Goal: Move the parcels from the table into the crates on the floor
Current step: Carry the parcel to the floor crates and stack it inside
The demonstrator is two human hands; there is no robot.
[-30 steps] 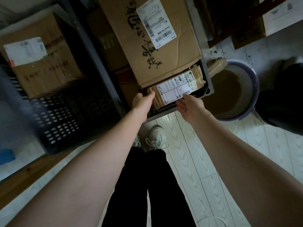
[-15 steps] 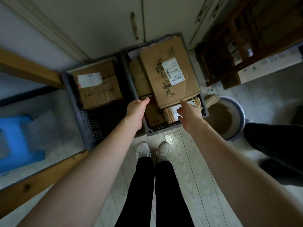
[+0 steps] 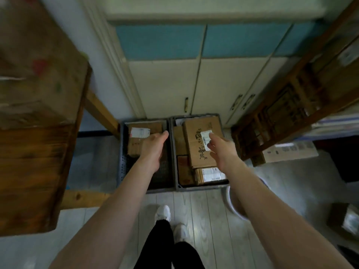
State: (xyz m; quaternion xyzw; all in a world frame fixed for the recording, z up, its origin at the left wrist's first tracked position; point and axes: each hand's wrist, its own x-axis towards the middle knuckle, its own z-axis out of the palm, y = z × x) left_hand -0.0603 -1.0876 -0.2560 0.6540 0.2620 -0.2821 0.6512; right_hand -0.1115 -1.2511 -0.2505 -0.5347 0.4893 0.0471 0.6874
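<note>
Pale floorboards (image 3: 204, 206) hold two crates (image 3: 202, 187). The left hand (image 3: 153, 146) and right hand (image 3: 219, 148) hover open and empty above parcels (image 3: 194, 136) laid flat, presumably to fit.

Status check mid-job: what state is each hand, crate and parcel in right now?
left crate: holds one parcel at its far end
right crate: nearly full of parcels
handwritten parcel: lying flat on top in right crate, label up
small labelled parcel: at right crate's near end, label up
left hand: open, empty, above left crate
right hand: open, empty, above right crate
cupboard doors: shut
</note>
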